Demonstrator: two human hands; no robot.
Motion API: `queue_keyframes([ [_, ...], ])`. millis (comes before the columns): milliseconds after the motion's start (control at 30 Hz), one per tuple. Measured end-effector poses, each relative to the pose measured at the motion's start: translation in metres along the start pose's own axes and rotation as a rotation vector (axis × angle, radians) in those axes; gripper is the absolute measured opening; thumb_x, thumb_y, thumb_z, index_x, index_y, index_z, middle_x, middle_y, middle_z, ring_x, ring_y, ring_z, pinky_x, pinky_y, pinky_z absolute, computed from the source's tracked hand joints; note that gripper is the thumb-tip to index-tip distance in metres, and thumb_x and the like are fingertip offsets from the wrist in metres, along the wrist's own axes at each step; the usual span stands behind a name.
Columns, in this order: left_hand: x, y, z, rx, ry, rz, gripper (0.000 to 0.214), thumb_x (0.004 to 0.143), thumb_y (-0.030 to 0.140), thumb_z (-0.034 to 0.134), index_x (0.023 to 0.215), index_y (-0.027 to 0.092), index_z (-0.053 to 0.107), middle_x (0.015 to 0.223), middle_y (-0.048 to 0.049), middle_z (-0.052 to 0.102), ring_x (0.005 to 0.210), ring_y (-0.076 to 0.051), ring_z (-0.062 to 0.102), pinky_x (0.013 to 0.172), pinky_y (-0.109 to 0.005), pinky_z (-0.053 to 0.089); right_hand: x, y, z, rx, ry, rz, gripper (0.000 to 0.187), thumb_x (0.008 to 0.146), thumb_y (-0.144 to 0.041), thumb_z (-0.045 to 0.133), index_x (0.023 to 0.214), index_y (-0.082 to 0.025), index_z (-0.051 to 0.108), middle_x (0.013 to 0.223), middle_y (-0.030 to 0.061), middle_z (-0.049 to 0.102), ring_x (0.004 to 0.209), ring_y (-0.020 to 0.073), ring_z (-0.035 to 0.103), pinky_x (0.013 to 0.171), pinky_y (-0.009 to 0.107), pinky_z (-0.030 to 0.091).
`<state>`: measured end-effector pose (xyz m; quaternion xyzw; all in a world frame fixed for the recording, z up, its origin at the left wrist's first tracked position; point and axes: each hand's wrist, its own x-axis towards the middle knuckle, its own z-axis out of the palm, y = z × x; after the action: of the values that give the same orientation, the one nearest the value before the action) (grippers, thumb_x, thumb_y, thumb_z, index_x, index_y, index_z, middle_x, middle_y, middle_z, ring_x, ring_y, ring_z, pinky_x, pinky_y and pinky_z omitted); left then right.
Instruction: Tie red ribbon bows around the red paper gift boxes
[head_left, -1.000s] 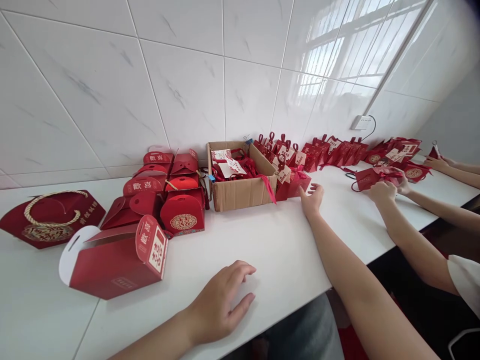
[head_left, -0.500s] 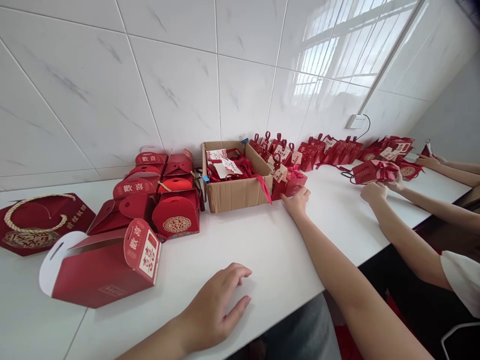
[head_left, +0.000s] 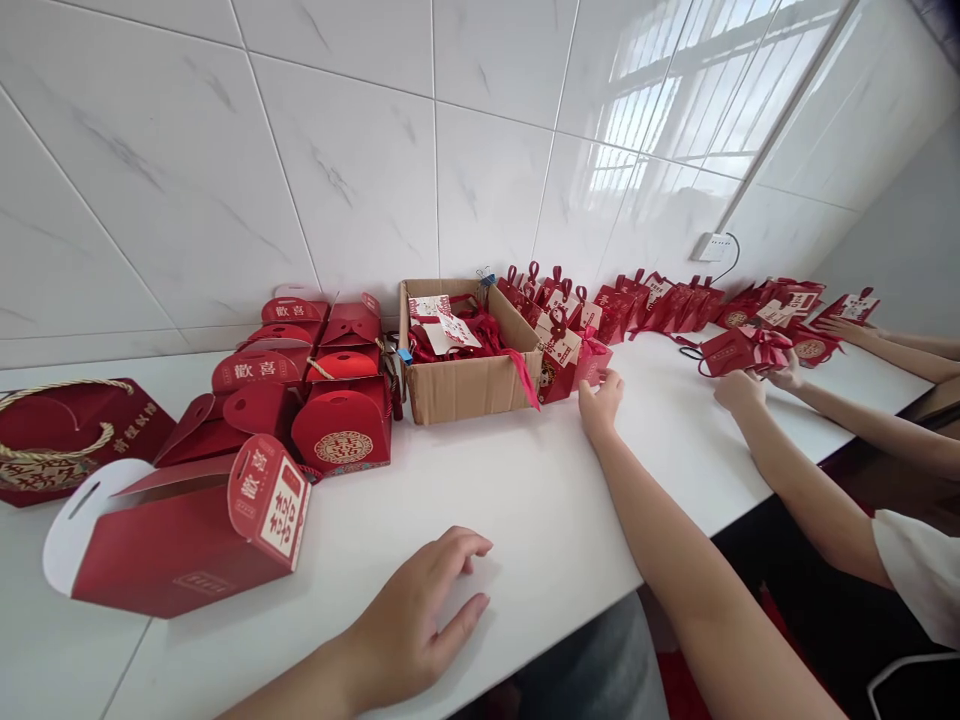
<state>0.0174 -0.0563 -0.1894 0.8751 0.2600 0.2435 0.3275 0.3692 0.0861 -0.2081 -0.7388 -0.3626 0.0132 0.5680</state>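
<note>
My left hand (head_left: 420, 625) rests palm down on the white table (head_left: 525, 500) near its front edge, fingers loosely spread and holding nothing. My right arm stretches forward, and my right hand (head_left: 600, 400) lies open with its fingertips against a small red gift box with a pink ribbon (head_left: 591, 358). That box stands beside an open cardboard box (head_left: 465, 385) filled with red ribbons and white tags.
Larger red handled gift boxes (head_left: 341, 430) cluster at the left, one lying on its side (head_left: 180, 530). A flat red bag with a rope handle (head_left: 67, 440) lies far left. Small red boxes (head_left: 660, 300) line the tiled wall. Another person's hands (head_left: 739, 390) handle a red box (head_left: 739, 348) at the right.
My right hand drew back to the left, then moved forward to touch the small ribboned box. The view shifted slightly right. My left hand stayed on the table.
</note>
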Motion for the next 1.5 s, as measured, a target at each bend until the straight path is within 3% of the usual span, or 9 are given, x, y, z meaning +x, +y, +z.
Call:
queue_keyframes([
  [100, 0.001, 0.001, -0.003, -0.013, -0.037, 0.012, 0.035, 0.089, 0.019, 0.044, 0.121, 0.029, 0.037, 0.109, -0.0051, 0.054, 0.090, -0.017, 0.055, 0.083, -0.031, 0.050, 0.008, 0.004, -0.007, 0.035, 0.014, -0.080, 0.063, 0.069, -0.027, 0.050, 0.131, -0.025, 0.041, 0.139, 0.0110, 0.025, 0.130, 0.0282, 0.029, 0.106, 0.045, 0.029],
  [233, 0.003, -0.002, -0.007, -0.018, -0.091, 0.076, 0.038, 0.091, 0.015, 0.040, 0.126, 0.030, 0.035, 0.112, -0.0062, 0.052, 0.096, -0.016, 0.055, 0.088, -0.031, 0.048, 0.023, 0.018, -0.010, 0.116, -0.167, -0.144, 0.064, 0.068, -0.025, 0.047, 0.131, -0.029, 0.046, 0.151, 0.0037, 0.007, 0.138, 0.0300, 0.017, 0.107, 0.048, 0.027],
  [400, 0.004, -0.004, -0.006, -0.043, -0.083, 0.104, 0.039, 0.092, 0.012, 0.036, 0.127, 0.028, 0.036, 0.112, -0.0076, 0.051, 0.099, -0.017, 0.055, 0.089, -0.031, 0.047, 0.031, 0.027, -0.009, 0.126, -0.210, -0.165, 0.058, 0.066, -0.027, 0.052, 0.124, -0.025, 0.048, 0.139, 0.0086, 0.030, 0.134, 0.0272, 0.026, 0.107, 0.046, 0.029],
  [733, 0.004, 0.001, -0.009, -0.017, -0.118, 0.051, 0.038, 0.091, 0.011, 0.034, 0.124, 0.028, 0.044, 0.110, -0.0060, 0.049, 0.095, -0.016, 0.054, 0.087, -0.030, 0.046, 0.023, 0.023, -0.004, 0.002, -0.088, -0.148, 0.067, 0.064, -0.037, 0.069, 0.124, -0.024, 0.041, 0.141, 0.0126, 0.012, 0.129, 0.0308, 0.030, 0.107, 0.047, 0.031],
  [900, 0.004, 0.001, -0.009, -0.014, -0.108, 0.049, 0.037, 0.091, 0.011, 0.036, 0.123, 0.027, 0.045, 0.110, -0.0058, 0.050, 0.095, -0.015, 0.055, 0.087, -0.029, 0.046, 0.018, 0.013, -0.006, -0.021, -0.073, -0.138, 0.066, 0.065, -0.034, 0.068, 0.124, -0.024, 0.039, 0.132, 0.0133, 0.031, 0.123, 0.0276, 0.040, 0.103, 0.043, 0.036],
  [1067, 0.005, -0.001, -0.009, -0.026, -0.083, 0.047, 0.037, 0.091, 0.011, 0.036, 0.124, 0.027, 0.044, 0.110, -0.0053, 0.050, 0.095, -0.014, 0.056, 0.088, -0.028, 0.047, 0.012, 0.001, -0.027, -0.070, 0.105, 0.078, 0.091, 0.060, -0.035, 0.072, 0.136, -0.023, 0.025, 0.134, 0.0177, 0.027, 0.122, 0.0333, 0.040, 0.101, 0.047, 0.038],
  [1233, 0.004, -0.001, -0.006, 0.018, -0.092, 0.066, 0.039, 0.091, 0.011, 0.037, 0.126, 0.026, 0.041, 0.113, -0.0063, 0.051, 0.099, -0.015, 0.055, 0.090, -0.029, 0.047, -0.014, -0.003, -0.074, -0.226, 0.073, 0.239, 0.117, 0.052, -0.046, 0.076, 0.146, -0.028, 0.009, 0.137, 0.0197, 0.023, 0.122, 0.0460, 0.036, 0.099, 0.062, 0.031],
  [1367, 0.004, 0.001, -0.004, 0.081, -0.085, 0.105, 0.039, 0.089, 0.011, 0.041, 0.126, 0.024, 0.041, 0.114, -0.0070, 0.053, 0.100, -0.017, 0.055, 0.090, -0.030, 0.047, -0.062, 0.002, -0.102, -0.222, -0.026, 0.026, 0.119, 0.054, -0.047, 0.074, 0.147, -0.026, 0.003, 0.137, 0.0187, 0.023, 0.128, 0.0431, 0.030, 0.100, 0.060, 0.030],
  [1500, 0.002, 0.000, -0.003, 0.135, -0.093, 0.144, 0.041, 0.087, 0.013, 0.045, 0.126, 0.025, 0.043, 0.114, -0.0072, 0.055, 0.098, -0.018, 0.056, 0.088, -0.032, 0.048, -0.096, 0.000, -0.097, -0.160, -0.158, -0.219, 0.120, 0.057, -0.046, 0.073, 0.148, -0.023, -0.002, 0.131, 0.0166, 0.028, 0.128, 0.0375, 0.029, 0.102, 0.057, 0.030],
])
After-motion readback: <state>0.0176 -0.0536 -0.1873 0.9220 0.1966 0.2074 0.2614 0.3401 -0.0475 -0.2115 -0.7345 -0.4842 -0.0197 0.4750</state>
